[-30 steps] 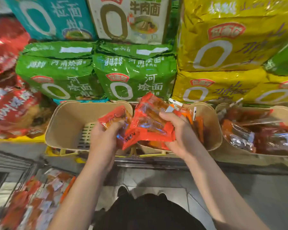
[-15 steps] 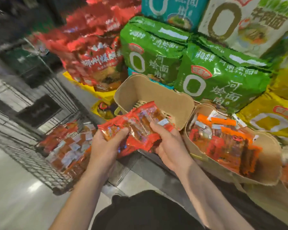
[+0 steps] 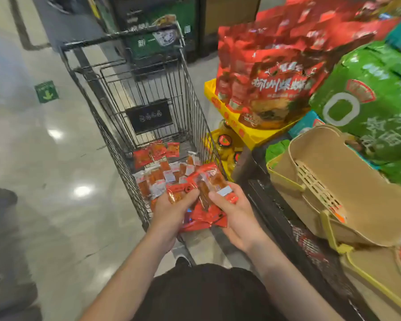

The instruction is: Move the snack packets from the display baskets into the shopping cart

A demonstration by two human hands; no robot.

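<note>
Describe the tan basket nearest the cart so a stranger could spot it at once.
Start at the wire shopping cart on the left, then look right to the shelf under the big green bags. The tan basket there shows its bare slatted bottom, while the next basket, nearer the person, has red packets in it.

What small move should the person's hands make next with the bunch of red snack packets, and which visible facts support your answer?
Probably open both hands and let the bunch drop. The left hand and right hand grip the red snack packets above the near end of the shopping cart, where other packets already lie on its floor. The nearest display basket looks emptied.
</note>
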